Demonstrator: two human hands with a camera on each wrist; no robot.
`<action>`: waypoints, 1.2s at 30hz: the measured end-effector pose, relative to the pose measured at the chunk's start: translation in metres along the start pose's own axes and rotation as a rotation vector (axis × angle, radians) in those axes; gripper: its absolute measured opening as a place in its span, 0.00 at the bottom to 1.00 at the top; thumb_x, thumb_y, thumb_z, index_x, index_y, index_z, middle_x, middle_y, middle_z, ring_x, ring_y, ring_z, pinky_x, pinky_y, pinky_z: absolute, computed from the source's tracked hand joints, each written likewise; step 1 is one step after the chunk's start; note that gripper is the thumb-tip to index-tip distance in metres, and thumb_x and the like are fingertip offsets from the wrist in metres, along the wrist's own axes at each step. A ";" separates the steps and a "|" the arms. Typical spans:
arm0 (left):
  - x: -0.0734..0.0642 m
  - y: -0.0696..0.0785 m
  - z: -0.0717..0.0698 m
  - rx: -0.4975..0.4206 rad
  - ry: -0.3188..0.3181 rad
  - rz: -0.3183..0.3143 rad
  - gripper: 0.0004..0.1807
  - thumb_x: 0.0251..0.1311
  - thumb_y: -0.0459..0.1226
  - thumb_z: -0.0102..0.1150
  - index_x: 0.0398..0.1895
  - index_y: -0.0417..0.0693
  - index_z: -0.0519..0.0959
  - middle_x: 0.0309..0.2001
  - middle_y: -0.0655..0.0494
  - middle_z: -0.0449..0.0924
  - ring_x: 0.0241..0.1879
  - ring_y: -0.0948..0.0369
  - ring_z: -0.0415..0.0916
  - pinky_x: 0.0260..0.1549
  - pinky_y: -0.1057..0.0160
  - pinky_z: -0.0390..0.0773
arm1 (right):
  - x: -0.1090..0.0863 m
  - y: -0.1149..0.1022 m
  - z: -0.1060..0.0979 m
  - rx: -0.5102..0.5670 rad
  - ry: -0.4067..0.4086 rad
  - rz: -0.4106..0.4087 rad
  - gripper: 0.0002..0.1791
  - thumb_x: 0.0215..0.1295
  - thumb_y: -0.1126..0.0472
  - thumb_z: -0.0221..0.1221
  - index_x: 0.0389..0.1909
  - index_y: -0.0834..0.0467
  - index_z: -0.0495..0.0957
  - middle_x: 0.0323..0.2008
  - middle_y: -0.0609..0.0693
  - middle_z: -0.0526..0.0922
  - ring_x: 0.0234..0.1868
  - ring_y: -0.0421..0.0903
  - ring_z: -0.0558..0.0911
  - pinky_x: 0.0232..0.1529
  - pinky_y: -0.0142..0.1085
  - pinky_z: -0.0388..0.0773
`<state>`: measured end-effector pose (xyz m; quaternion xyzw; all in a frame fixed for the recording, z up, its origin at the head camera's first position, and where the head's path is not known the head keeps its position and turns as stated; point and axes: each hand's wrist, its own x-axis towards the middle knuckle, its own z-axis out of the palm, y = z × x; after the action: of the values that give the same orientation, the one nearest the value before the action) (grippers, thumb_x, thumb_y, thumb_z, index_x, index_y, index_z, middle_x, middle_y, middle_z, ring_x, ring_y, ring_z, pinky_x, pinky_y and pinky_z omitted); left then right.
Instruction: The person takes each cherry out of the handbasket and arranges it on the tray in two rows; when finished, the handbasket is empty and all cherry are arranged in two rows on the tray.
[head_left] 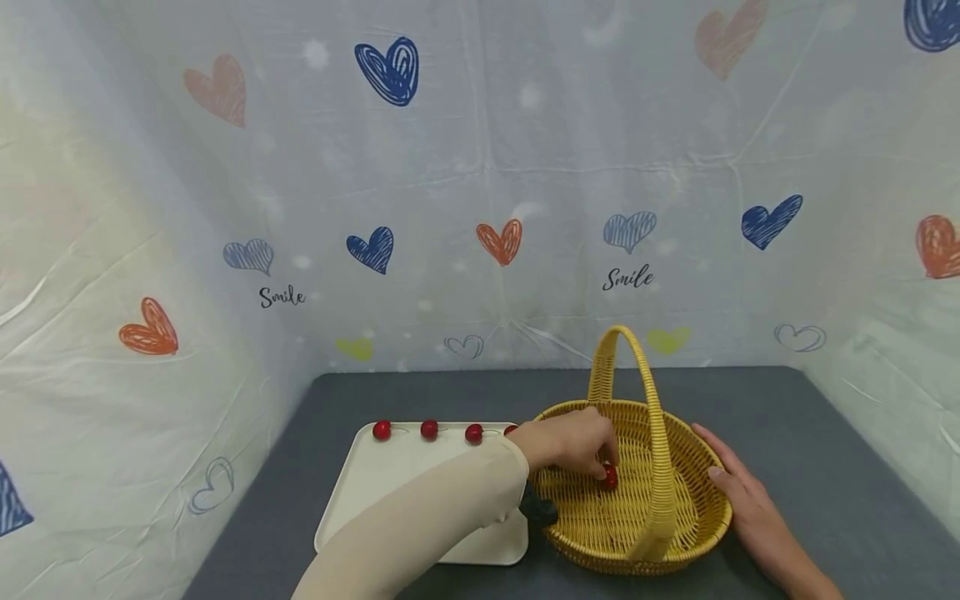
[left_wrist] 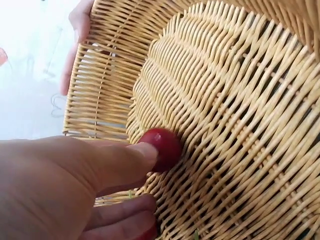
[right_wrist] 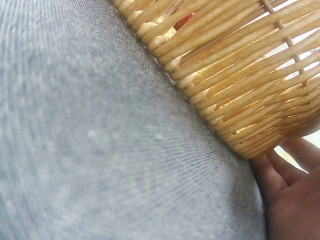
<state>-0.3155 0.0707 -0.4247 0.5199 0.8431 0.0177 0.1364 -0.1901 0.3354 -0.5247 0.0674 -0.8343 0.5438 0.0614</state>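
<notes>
My left hand (head_left: 573, 440) reaches into a yellow wicker basket (head_left: 651, 569) and pinches a red cherry (left_wrist: 165, 149) low over the woven bottom. In the left wrist view the thumb presses on the cherry's side, and a bit of another red thing (left_wrist: 148, 233) shows by the lower fingers. At the basket's right side my right hand (head_left: 757, 504) grips the rim, thumb at the edge and fingers along the outer wall. From the right wrist view, its fingers lie against the wicker wall (right_wrist: 240, 85) close to the table.
Left of the basket lies a white tray (head_left: 360, 500), partly hidden by the left sleeve (head_left: 435, 508). Several cherries line its far edge, among them one cherry (head_left: 429, 429). The basket's tall handle (head_left: 660, 450) arches over its middle. A grey cloth (head_left: 255, 542) covers the table.
</notes>
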 end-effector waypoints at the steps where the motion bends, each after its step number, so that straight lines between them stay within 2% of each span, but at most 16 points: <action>1: -0.001 0.001 0.000 -0.009 -0.002 -0.009 0.10 0.70 0.40 0.76 0.51 0.58 0.94 0.46 0.67 0.92 0.41 0.75 0.84 0.40 0.78 0.80 | 0.000 0.000 0.000 0.000 0.001 -0.002 0.31 0.94 0.50 0.37 0.91 0.42 0.47 0.88 0.62 0.48 0.68 0.07 0.54 0.58 0.10 0.60; 6: -0.002 0.006 0.001 -0.053 -0.055 -0.020 0.15 0.68 0.43 0.77 0.56 0.59 0.92 0.48 0.67 0.92 0.43 0.75 0.84 0.41 0.78 0.81 | 0.000 0.001 0.001 0.007 0.009 -0.011 0.31 0.94 0.51 0.37 0.91 0.42 0.48 0.88 0.55 0.50 0.69 0.08 0.55 0.58 0.10 0.61; 14: 0.000 0.014 0.006 -0.055 -0.096 0.044 0.13 0.68 0.42 0.78 0.54 0.59 0.93 0.46 0.69 0.92 0.41 0.77 0.83 0.41 0.81 0.79 | 0.000 0.002 0.001 -0.003 0.011 -0.003 0.31 0.94 0.51 0.37 0.91 0.45 0.47 0.88 0.50 0.50 0.68 0.07 0.55 0.58 0.10 0.61; 20: 0.001 0.023 0.007 -0.078 -0.134 0.081 0.18 0.69 0.45 0.77 0.59 0.58 0.91 0.50 0.69 0.92 0.44 0.78 0.83 0.43 0.82 0.79 | 0.000 0.001 0.001 0.004 0.007 0.004 0.32 0.94 0.50 0.37 0.91 0.45 0.47 0.89 0.59 0.48 0.68 0.07 0.54 0.58 0.10 0.60; 23: 0.001 0.030 0.009 -0.052 -0.145 0.121 0.13 0.69 0.44 0.76 0.55 0.58 0.93 0.48 0.70 0.92 0.43 0.79 0.82 0.43 0.83 0.77 | 0.000 0.001 0.001 -0.004 0.006 0.010 0.32 0.94 0.50 0.36 0.91 0.45 0.47 0.88 0.62 0.48 0.68 0.07 0.53 0.58 0.09 0.58; 26: -0.001 0.036 0.008 -0.059 -0.158 0.135 0.11 0.69 0.41 0.77 0.52 0.58 0.93 0.45 0.71 0.91 0.42 0.79 0.81 0.42 0.84 0.77 | 0.000 0.001 0.001 -0.018 0.011 0.011 0.32 0.94 0.49 0.36 0.91 0.44 0.47 0.89 0.60 0.48 0.68 0.07 0.52 0.58 0.09 0.57; 29: -0.006 0.038 0.004 -0.099 -0.127 0.153 0.10 0.70 0.39 0.76 0.51 0.58 0.92 0.45 0.70 0.89 0.41 0.80 0.80 0.42 0.83 0.77 | 0.000 0.001 0.001 -0.024 0.015 0.008 0.32 0.94 0.50 0.36 0.91 0.44 0.47 0.88 0.59 0.48 0.68 0.07 0.52 0.58 0.09 0.57; 36: -0.031 0.033 -0.005 -0.382 0.020 0.195 0.11 0.71 0.34 0.73 0.54 0.52 0.90 0.51 0.65 0.92 0.44 0.79 0.88 0.45 0.82 0.81 | -0.001 -0.001 0.000 -0.029 0.005 0.021 0.32 0.94 0.49 0.36 0.91 0.44 0.46 0.88 0.62 0.48 0.67 0.07 0.52 0.57 0.08 0.56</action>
<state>-0.2748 0.0596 -0.4080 0.5636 0.7713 0.1956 0.2217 -0.1892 0.3348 -0.5244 0.0565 -0.8425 0.5324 0.0589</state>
